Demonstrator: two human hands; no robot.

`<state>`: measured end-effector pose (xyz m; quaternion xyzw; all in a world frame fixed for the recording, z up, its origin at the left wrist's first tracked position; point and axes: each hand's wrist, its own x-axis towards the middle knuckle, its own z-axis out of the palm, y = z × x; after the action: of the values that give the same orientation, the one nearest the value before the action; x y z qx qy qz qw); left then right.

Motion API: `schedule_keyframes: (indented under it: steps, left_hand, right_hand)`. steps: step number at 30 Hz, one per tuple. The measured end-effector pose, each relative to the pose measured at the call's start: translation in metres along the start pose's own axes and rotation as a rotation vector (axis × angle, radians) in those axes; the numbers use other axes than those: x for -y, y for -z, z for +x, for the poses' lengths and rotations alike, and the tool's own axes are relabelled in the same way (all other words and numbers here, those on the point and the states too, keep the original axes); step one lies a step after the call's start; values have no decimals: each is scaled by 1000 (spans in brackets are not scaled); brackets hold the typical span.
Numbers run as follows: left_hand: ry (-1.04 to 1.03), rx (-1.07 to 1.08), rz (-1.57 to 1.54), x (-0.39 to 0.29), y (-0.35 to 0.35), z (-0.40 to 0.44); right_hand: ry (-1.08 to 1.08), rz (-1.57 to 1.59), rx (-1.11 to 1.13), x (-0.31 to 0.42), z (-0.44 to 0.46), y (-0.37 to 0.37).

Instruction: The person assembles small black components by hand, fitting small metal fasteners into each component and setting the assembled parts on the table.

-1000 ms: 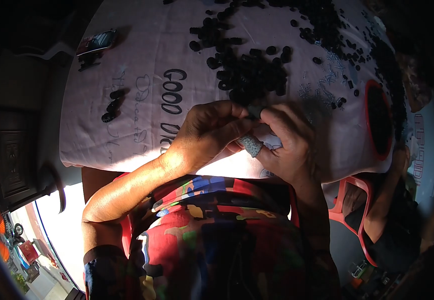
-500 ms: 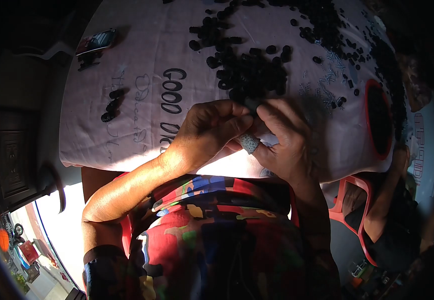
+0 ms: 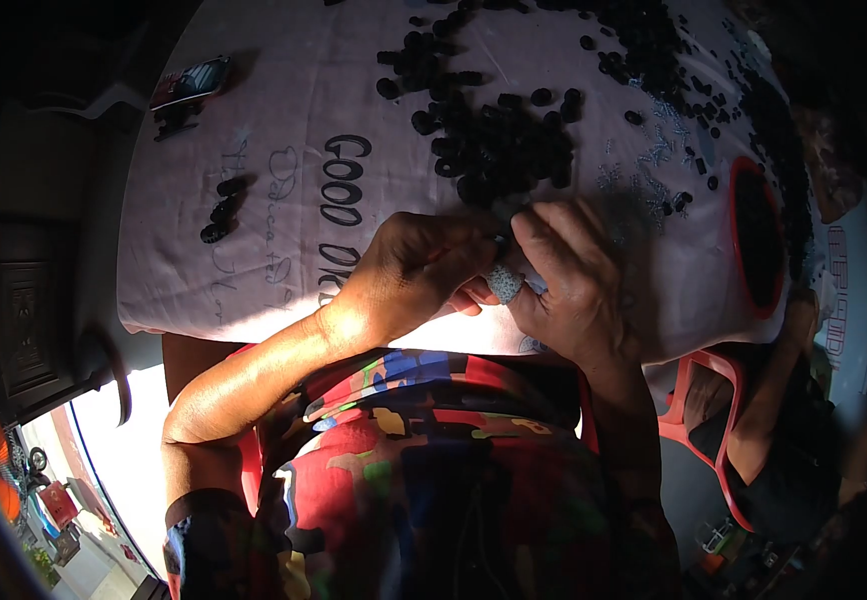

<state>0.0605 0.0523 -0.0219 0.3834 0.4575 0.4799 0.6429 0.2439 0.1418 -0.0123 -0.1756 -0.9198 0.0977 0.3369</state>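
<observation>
Small dark piece (image 3: 500,238) sitting between fingertips, over lettered tablecloth (image 3: 284,110). Left hand (image 3: 409,268) pinching it, tips nearly closed; right hand (image 3: 572,280) curling alongside — hold hidden, can't tell. Keeping piece square, wrists steady likely helping control — black parts pile (image 3: 504,145) lying just beyond.

Remote station, table log. I view one table (image 3: 284,65) under a pale pinkish cloth (image 3: 669,295), lettered large and dark left of centre, with fainter script beside it; sunlight strikes the near edge. At centre I record a heap of black parts (image 3: 504,150), with a line of more trailing away from it. Far left: a phone (image 3: 191,85), a dark item just beside it, too shadowed to identify. Nearer: three black pieces (image 3: 222,212) in a short row. Right: scattered small shiny bits (image 3: 659,145), more black pieces among them, and a red-rimmed bowl (image 3: 736,215).
</observation>
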Motion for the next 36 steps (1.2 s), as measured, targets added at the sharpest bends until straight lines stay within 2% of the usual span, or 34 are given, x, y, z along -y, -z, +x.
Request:
schedule_keyframes:
  steps: [5,8,29,36]
  left_hand:
    - [-11,-57,47,-2,-6,-2]
    - [-124,-88,-61,14,-9,2]
    - [2,-46,27,-4,-6,-2]
    - [16,-33,-18,-6,-1,-3]
  right_hand:
    - [26,-29,-13,1,1,-1]
    - [26,-37,-1,2,1,0]
    - [76,-29,-8,0,0,-2]
    - [23,48,-10,2,6,-1]
